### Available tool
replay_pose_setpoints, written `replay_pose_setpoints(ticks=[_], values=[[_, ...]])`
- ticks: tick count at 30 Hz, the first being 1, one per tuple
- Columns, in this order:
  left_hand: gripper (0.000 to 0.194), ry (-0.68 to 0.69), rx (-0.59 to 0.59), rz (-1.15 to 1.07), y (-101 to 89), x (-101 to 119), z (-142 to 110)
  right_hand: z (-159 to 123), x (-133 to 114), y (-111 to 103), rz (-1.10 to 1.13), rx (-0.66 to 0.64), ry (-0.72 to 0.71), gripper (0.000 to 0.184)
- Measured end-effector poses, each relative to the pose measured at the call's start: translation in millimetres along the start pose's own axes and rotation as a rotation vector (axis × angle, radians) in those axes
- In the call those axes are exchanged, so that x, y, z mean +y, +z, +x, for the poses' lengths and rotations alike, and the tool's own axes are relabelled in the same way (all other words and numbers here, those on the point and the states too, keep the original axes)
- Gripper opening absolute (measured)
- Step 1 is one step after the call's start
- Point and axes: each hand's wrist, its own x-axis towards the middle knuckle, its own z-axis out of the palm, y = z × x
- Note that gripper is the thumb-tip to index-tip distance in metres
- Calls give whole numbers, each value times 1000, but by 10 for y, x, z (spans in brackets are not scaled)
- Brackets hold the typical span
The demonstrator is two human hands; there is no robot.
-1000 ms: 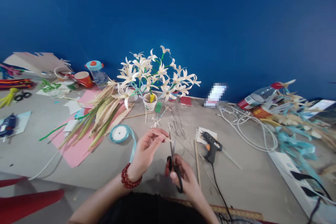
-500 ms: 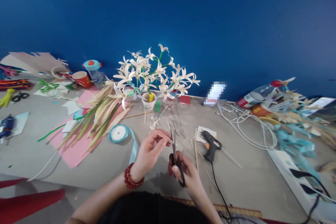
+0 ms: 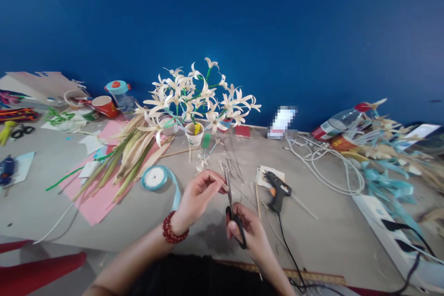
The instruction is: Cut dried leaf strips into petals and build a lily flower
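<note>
My left hand [image 3: 196,198] is closed in a pinch on a pale petal-like strip [image 3: 223,183], its tip sticking out past the fingers. In my right hand [image 3: 250,227] are black-handled scissors [image 3: 229,196], blades pointing away from me. The blades stand upright in view right at the strip's end; whether they touch it I cannot make out. Beyond my hands, pale handmade flowers [image 3: 180,84] on green and light-blue stems rise from a paper cup [image 3: 194,138]. A roll of light-blue ribbon [image 3: 154,178] lies left of my left hand.
A black glue gun [image 3: 278,190] with its cord lies to the right. Dried husks [image 3: 130,159] rest on pink paper [image 3: 90,208] at left. Thin wires [image 3: 233,169] lie ahead. White cables [image 3: 317,171], a plastic bottle [image 3: 342,125] and a power strip [image 3: 376,222] are further right.
The view has shifted slightly, so the tabletop things appear a little further left. My right hand and the scissors have moved slightly; both hands keep their hold.
</note>
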Motion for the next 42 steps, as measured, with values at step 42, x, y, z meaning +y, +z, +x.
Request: replay_pose_setpoints(ticks=[42], values=[[15, -153, -366, 453, -49, 135, 31, 247, -212, 36, 208, 374, -114, 26]])
